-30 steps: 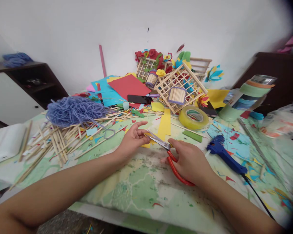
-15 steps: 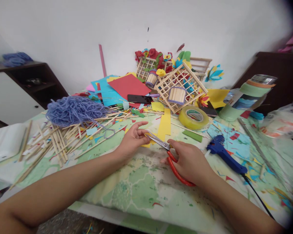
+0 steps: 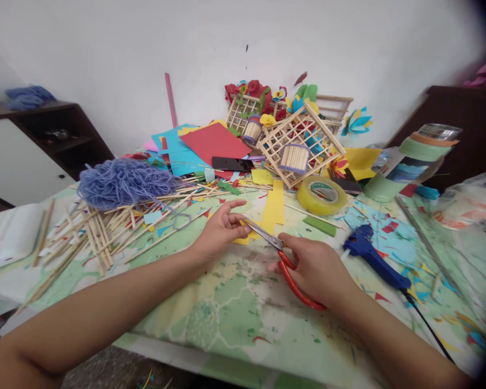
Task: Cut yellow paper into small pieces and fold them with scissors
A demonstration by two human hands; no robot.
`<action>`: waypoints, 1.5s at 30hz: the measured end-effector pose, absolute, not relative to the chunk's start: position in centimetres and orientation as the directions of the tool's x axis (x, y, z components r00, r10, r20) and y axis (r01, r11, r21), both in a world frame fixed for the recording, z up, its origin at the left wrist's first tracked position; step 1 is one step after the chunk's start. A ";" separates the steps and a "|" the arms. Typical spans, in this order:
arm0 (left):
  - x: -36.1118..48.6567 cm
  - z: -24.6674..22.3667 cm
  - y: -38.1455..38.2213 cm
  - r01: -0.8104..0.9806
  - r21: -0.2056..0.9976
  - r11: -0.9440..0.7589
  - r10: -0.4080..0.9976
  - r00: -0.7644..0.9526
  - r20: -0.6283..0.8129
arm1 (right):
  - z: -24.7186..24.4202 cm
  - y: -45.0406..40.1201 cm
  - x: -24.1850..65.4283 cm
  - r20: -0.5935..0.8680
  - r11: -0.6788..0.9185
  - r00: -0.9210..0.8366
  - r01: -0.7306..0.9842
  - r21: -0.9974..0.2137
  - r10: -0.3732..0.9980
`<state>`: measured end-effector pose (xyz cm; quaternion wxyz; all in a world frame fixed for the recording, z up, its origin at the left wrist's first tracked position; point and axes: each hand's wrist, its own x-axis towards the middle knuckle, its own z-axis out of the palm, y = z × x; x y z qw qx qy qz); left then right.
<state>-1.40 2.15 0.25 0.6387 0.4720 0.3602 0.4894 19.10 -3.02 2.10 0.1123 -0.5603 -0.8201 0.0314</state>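
Red-handled scissors (image 3: pixel 302 289) are in my right hand (image 3: pixel 318 270), their blades pointing up and left over the table. At the blade tips is my left hand (image 3: pixel 222 229), thumb and fingers pinched together; whatever lies between them is too small to make out. Yellow paper strips (image 3: pixel 273 208) lie on the table just beyond the blades. A roll of yellow tape (image 3: pixel 340 197) rests behind my right hand, with a green paper piece (image 3: pixel 319 226) in front of it.
Purple yarn (image 3: pixel 125 183) and wooden sticks (image 3: pixel 99 240) spread at the left. A blue glue gun (image 3: pixel 378 265) lies right of my right hand. Behind are a stick lattice (image 3: pixel 273 143), red paper (image 3: pixel 214 141), a phone (image 3: pixel 230 163) and a green bottle (image 3: pixel 409 162).
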 end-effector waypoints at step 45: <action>-2.1 0.5 3.3 -0.115 0.993 0.014 0.951 0.308 0.022 | 2.1 -2.7 19.4 0.154 0.359 -0.341 0.926 -0.114 0.927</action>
